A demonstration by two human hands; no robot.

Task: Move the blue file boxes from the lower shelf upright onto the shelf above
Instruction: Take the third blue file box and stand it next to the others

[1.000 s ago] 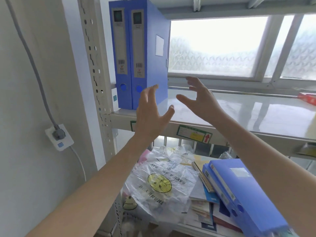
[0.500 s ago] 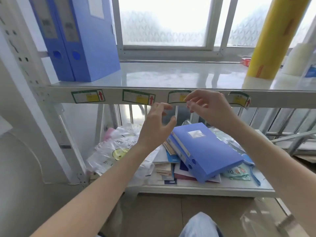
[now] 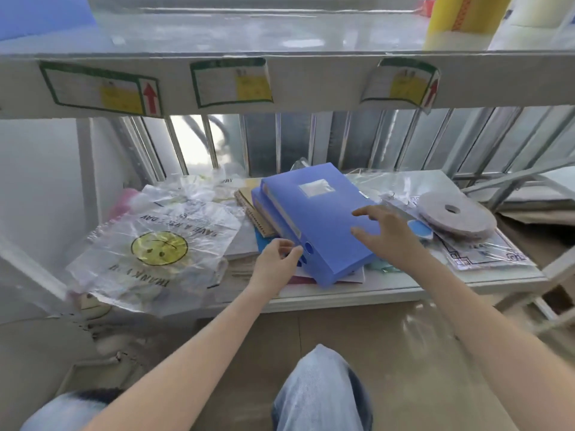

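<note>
A blue file box (image 3: 314, 219) lies flat on the lower shelf (image 3: 389, 290), stacked on a second blue box (image 3: 259, 198) whose edge shows at its left. My left hand (image 3: 277, 259) is at the near left corner of the top box, fingers curled against its spine by the round finger hole. My right hand (image 3: 389, 234) rests spread on the box's right side, fingers apart. Neither hand has closed around the box. At the top left corner, a blue box (image 3: 40, 14) stands on the upper shelf (image 3: 249, 32).
A clear plastic bag with a yellow smiley (image 3: 155, 247) covers the lower shelf's left. Notebooks and papers (image 3: 253, 213) lie under the boxes. A grey disc (image 3: 455, 214) on packets lies to the right. A yellow roll (image 3: 457, 20) stands on the upper shelf's right.
My view has dropped from the upper shelf to the lower one. Both hands have come down from the upright boxes and reached the flat blue box.
</note>
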